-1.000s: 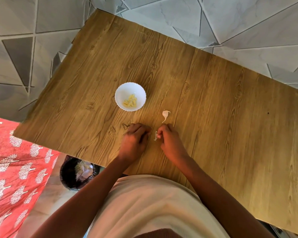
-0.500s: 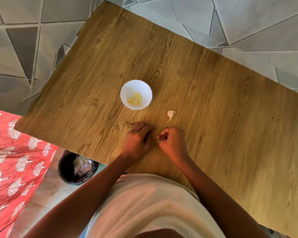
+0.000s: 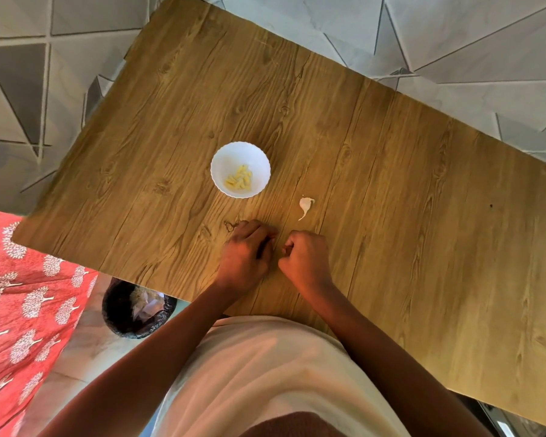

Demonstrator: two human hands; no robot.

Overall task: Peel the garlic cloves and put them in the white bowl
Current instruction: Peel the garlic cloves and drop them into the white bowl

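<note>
- Pale, papery-skinned and unpeeled, one garlic clove (image 3: 305,205) is seen lying on the table, beyond the right hand and to the right of the white bowl (image 3: 253,159), touching neither.
- Several peeled yellowish cloves (image 3: 239,181) are heaped in the bottom of the bowl, which stands upright near the middle of the table.
- Both hands are rested on the tabletop close to the near edge, knuckles up and fingers curled under, with only a narrow gap left between them.
- The left hand (image 3: 246,255) is drawn into a loose fist; whether anything is held inside it cannot be told.
- The right hand (image 3: 306,259) is likewise curled, thumb and fingertips brought together toward the left hand — anything pinched there is hidden, so its contents cannot be told either.
- A wooden table (image 3: 407,190) with a strong brown grain is laid out beneath everything, set at an angle to the view.
- Grey floor tiles (image 3: 16,99) cut into triangles and divided by pale lines are seen around the table.
- A dark bin (image 3: 120,313) lined with a black bag — crumpled pale scraps inside — stands on the floor just beside the near-left edge.
- A red cloth (image 3: 22,310) printed with white trees is spread at the left.
</note>
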